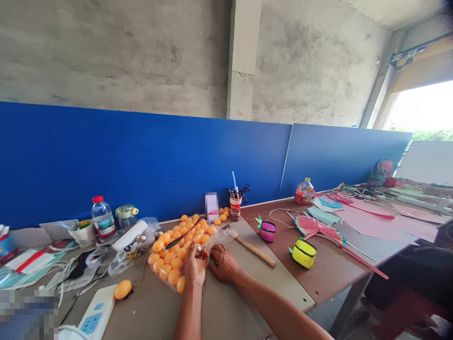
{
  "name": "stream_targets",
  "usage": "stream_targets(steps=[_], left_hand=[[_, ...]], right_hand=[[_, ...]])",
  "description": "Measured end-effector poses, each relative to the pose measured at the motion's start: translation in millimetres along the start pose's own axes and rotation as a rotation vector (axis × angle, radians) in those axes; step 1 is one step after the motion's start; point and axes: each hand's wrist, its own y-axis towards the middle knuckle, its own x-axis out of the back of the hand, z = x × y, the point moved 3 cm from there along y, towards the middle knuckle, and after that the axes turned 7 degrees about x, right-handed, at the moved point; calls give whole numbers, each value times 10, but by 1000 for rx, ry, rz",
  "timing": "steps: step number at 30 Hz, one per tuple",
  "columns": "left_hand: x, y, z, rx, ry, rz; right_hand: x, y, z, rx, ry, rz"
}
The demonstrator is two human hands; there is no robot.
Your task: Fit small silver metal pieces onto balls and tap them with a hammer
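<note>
My left hand point(194, 269) is turned palm up over the near right side of a clear plastic bag of orange plastic balls point(171, 259). Its fingers curl around a small shiny metallic ball point(198, 249). My right hand point(223, 263) is low over the table, just right of the left hand and beside the bag's crumpled edge point(221, 236). Its fingers bend downward, and their tips and whatever they grip are hidden. A thin dark tool point(175, 242) lies across the orange balls.
A bundle of thin sticks point(256, 250), a purple pouch point(268, 231) and a yellow pouch point(304, 253) lie to the right. Left are a power strip point(97, 309), one orange ball point(122, 289), cables and a red-capped bottle point(103, 219). A blue partition point(141, 160) stands behind.
</note>
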Motion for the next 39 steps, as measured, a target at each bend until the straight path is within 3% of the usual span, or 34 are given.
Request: stream_targets(steps=[11,18,23,34,39], left_hand=[[-2,24,65,-9,42,-8],[-33,3,55,-34,108,9],[-47,-32,33,-48,174,-40],[-65,-44,-5,6,148,-19],[-89,-49,-4,20,116,28]], right_hand=[[-17,-76,-25,64,125,-60],[-1,-77,-64,34,210,-26],[15,-53,-135,-22,317,-116],[144,151,-262,-229,759,-279],[52,332,-301,-348,1106,-337]])
